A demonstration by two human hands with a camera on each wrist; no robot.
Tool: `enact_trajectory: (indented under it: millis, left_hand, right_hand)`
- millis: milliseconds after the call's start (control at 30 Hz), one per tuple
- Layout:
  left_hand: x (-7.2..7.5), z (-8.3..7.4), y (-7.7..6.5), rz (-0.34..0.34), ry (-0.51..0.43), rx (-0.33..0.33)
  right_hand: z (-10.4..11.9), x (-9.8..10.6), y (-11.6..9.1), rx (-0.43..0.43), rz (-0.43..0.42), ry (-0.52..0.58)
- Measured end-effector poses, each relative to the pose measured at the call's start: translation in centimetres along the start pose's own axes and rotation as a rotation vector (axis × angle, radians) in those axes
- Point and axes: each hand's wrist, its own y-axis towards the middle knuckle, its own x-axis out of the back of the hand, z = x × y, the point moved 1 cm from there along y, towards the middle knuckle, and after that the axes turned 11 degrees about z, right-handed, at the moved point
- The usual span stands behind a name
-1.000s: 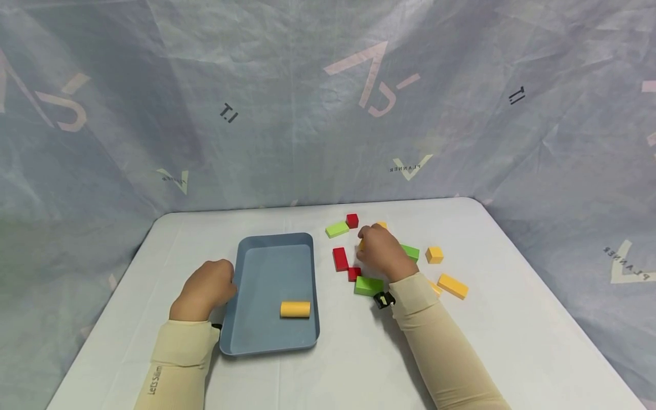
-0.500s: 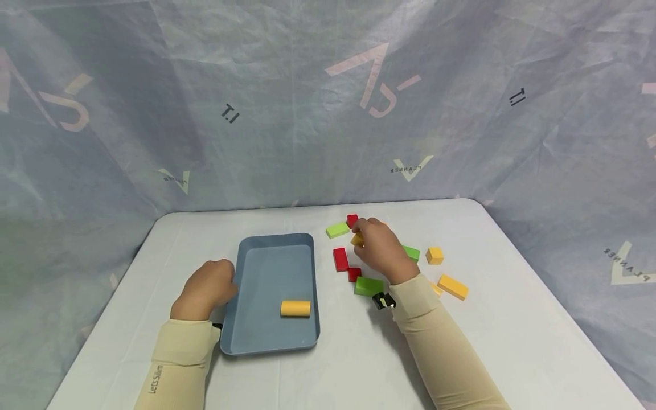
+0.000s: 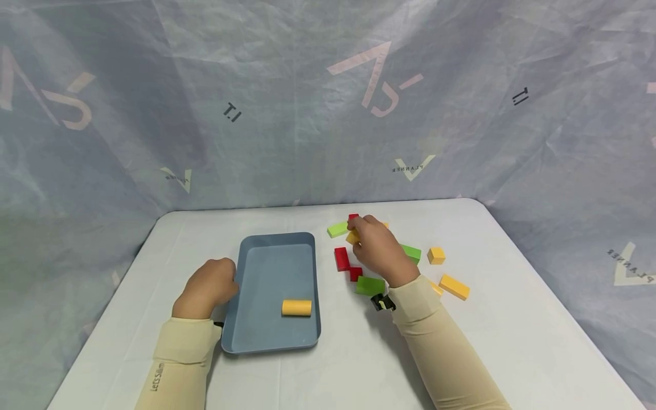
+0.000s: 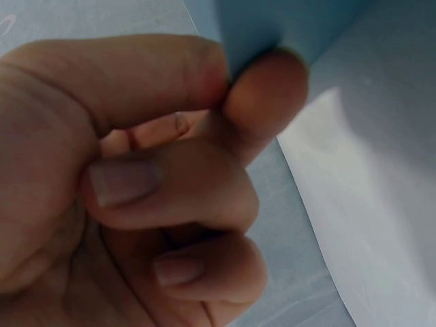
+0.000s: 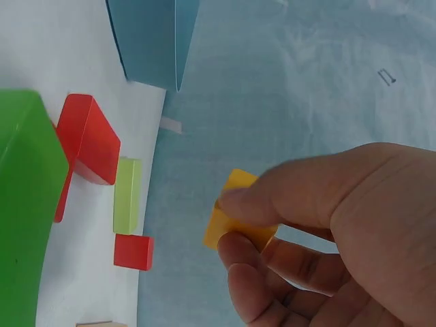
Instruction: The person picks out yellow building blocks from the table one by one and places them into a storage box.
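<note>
Right hand (image 3: pixel 380 250), fingers curled, pinches a yellow block (image 5: pixel 219 226), its full shape hard to judge behind the fingers, near the light green block (image 3: pixel 336 230). Left hand (image 3: pixel 206 287), fingers bent, pinches the left rim of the blue-grey tray (image 3: pixel 266 273), inside which a yellow cylinder (image 3: pixel 296 308) lies near the right wall.

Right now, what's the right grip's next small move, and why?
Probably carry the yellow block left toward the tray: the right grip has it pinched between thumb and fingers, the left grip holds the tray's edge, and a yellow cylinder lies inside.
</note>
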Motion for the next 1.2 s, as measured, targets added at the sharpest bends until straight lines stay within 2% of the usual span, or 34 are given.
enact_trajectory:
  millis: [367,700,1200]
  left_hand:
    - [0.0,-0.1,-0.2,-0.006,-0.005,-0.003]
    - [0.0,-0.1,-0.1,-0.003,-0.003,-0.004]
    - [0.1,0.1,0.0,-0.012,-0.004,-0.013]
  right_hand:
    - [2.3,0.3,-0.5,-0.036,0.036,0.048]
    - [3.9,0.1,-0.8,0.038,0.038,0.055]
    - [4.9,-0.2,-1.0,0.128,0.044,-0.057]
